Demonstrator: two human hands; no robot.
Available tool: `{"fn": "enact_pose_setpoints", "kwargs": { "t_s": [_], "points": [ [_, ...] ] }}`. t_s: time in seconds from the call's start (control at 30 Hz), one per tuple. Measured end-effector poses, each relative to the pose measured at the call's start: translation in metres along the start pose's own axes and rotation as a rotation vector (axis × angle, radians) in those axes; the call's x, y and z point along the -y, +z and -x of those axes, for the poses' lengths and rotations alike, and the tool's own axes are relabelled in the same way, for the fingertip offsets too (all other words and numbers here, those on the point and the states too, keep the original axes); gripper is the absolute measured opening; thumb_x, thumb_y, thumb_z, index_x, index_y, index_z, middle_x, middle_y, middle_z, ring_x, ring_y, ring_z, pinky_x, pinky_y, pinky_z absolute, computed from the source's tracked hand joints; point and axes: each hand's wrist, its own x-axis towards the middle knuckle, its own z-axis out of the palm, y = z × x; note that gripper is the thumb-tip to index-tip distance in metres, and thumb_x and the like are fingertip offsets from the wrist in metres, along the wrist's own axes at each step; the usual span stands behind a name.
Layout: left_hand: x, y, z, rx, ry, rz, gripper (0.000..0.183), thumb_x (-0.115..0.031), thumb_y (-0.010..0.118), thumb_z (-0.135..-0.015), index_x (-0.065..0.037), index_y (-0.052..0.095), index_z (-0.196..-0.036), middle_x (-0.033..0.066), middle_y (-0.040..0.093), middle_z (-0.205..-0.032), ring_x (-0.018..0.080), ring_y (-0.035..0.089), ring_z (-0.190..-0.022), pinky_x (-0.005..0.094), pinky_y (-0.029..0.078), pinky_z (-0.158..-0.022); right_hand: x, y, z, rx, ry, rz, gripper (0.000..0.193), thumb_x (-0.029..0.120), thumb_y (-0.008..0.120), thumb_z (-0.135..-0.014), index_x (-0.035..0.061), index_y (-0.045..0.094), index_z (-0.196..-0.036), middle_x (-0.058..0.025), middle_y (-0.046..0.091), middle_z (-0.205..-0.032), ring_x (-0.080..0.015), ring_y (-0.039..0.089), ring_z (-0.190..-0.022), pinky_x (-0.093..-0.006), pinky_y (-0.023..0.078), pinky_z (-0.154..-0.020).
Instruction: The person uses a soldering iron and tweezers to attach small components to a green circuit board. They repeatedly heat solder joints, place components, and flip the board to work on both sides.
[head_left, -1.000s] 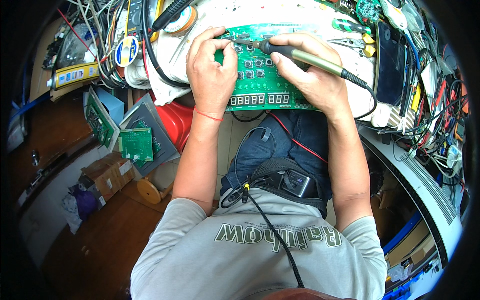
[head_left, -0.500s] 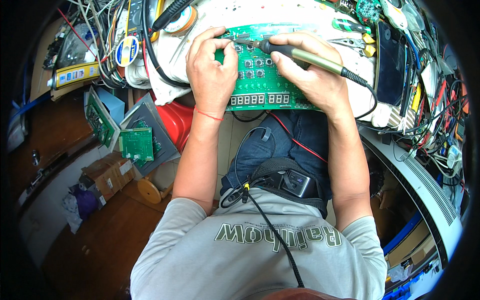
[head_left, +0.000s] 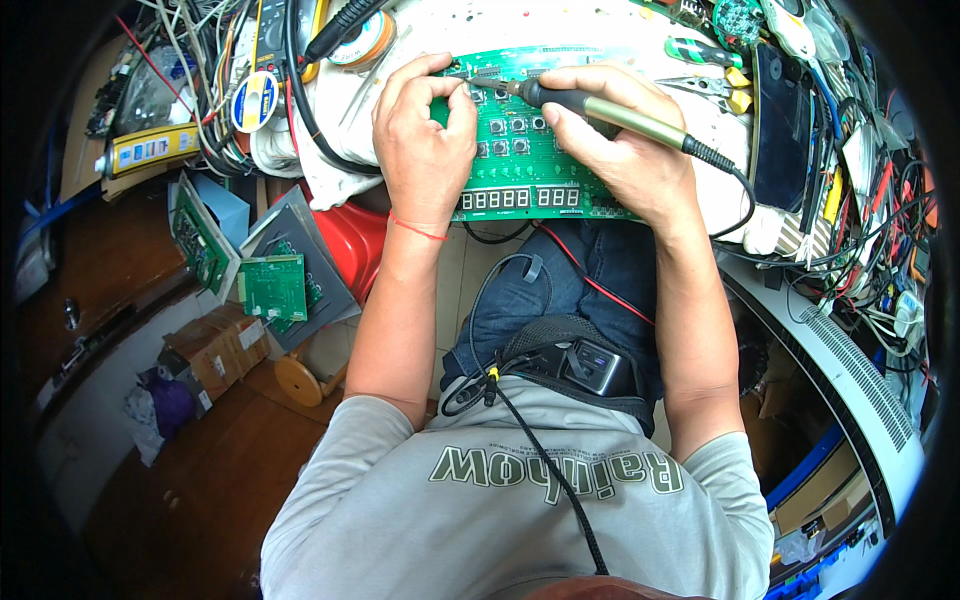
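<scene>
A green circuit board (head_left: 540, 172) lies on the white-covered bench in front of me. It carries rows of square push buttons (head_left: 518, 126) and a strip of seven-segment displays (head_left: 495, 198) along its near edge. My right hand (head_left: 640, 150) grips a soldering iron (head_left: 612, 112) with a black and olive handle. The iron's tip points left, at components on the board's upper left part. My left hand (head_left: 428, 140) rests over the board's left side, thumb and index finger pinched beside the tip. Whatever that pinch holds is too small to make out.
Solder spools (head_left: 254, 102), a yellow multimeter (head_left: 275, 35) and thick black cables crowd the left. Pliers (head_left: 705, 90), a green-handled screwdriver (head_left: 700, 51) and a dark panel (head_left: 783, 130) lie to the right, beside tangled wires. More boards (head_left: 274, 286) lean near a red stool (head_left: 355, 245).
</scene>
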Motion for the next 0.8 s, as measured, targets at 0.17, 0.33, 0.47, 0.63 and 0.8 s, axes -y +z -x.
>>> {"fn": "enact_pose_setpoints", "kwargs": {
  "t_s": [0.17, 0.33, 0.47, 0.63, 0.8],
  "points": [
    [-0.001, 0.0, 0.0, -0.002, -0.008, 0.009, 0.008, 0.0, 0.073, -0.083, 0.0, 0.069, -0.09, 0.0158, 0.073, -0.113, 0.034, 0.071, -0.103, 0.0427, 0.056, -0.093, -0.002, -0.001, 0.003, -0.018, 0.01, -0.012, 0.021, 0.014, 0.08, -0.088, 0.0069, 0.079, -0.108, -0.0067, 0.077, -0.098, -0.0169, 0.071, -0.084, -0.0284, 0.057, -0.076],
    [0.0, 0.0, 0.0, -0.007, -0.006, 0.01, 0.007, 0.0, 0.073, -0.084, -0.001, 0.07, -0.09, 0.0157, 0.073, -0.114, 0.0336, 0.071, -0.103, 0.0419, 0.056, -0.092, -0.007, -0.006, 0.013, -0.18, 0.127, -0.126, 0.023, 0.017, 0.081, -0.089, 0.0078, 0.079, -0.11, -0.0067, 0.078, -0.1, -0.0164, 0.072, -0.087, -0.029, 0.057, -0.079],
    [0.0, 0.0, 0.0, -0.002, -0.015, 0.011, 0.007, -0.001, 0.073, -0.084, -0.001, 0.07, -0.09, 0.0154, 0.074, -0.114, 0.0332, 0.071, -0.103, 0.0416, 0.056, -0.092, -0.014, -0.01, 0.019, -0.313, 0.136, -0.251, 0.027, 0.016, 0.082, -0.09, 0.0029, 0.077, -0.113, -0.0077, 0.077, -0.101, -0.0154, 0.071, -0.088, -0.028, 0.056, -0.08],
    [0.0, 0.0, 0.001, 0.009, -0.047, 0.03, 0.007, -0.001, 0.073, -0.084, 0.0, 0.07, -0.09, 0.0155, 0.073, -0.114, 0.033, 0.071, -0.103, 0.0417, 0.056, -0.092, -0.022, -0.021, 0.032, -0.462, 0.173, -0.345, 0.03, 0.013, 0.081, -0.089, -0.002, 0.075, -0.114, -0.0109, 0.075, -0.109, -0.017, 0.071, -0.096, -0.0293, 0.056, -0.087],
    [0.002, 0.0, 0.0, 0.004, -0.003, 0.01, 0.007, -0.002, 0.074, -0.084, 0.0, 0.07, -0.09, 0.0157, 0.074, -0.115, 0.0333, 0.071, -0.103, 0.0412, 0.056, -0.092, -0.034, -0.024, 0.034, -0.455, 0.068, -0.319, 0.031, 0.013, 0.08, -0.091, -0.0021, 0.074, -0.117, -0.0102, 0.075, -0.108, -0.0146, 0.07, -0.087, -0.0273, 0.056, -0.08]
  ]
}}
